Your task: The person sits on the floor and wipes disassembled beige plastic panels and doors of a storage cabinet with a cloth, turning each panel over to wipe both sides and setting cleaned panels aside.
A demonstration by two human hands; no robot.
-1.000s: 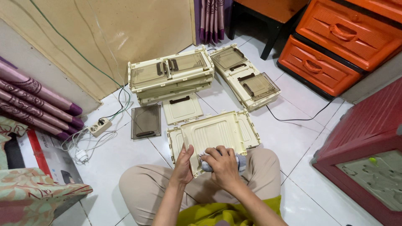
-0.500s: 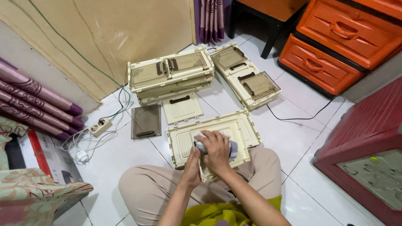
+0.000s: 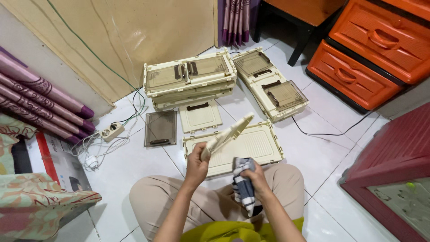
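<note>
We've now lifted a cream panel point(image 3: 227, 134) off the tray point(image 3: 268, 148), left hand point(image 3: 196, 165) clamped on it; right hand point(image 3: 256, 177) clutches the cloth point(image 3: 243, 183).

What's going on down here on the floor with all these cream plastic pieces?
A person sits cross-legged on the tiled floor. The left hand holds up a long cream panel by one end, tilted, and the right hand grips a dark cloth. In front of the knees lies a flat cream tray; a folded crate and more panels lie beyond it.
</note>
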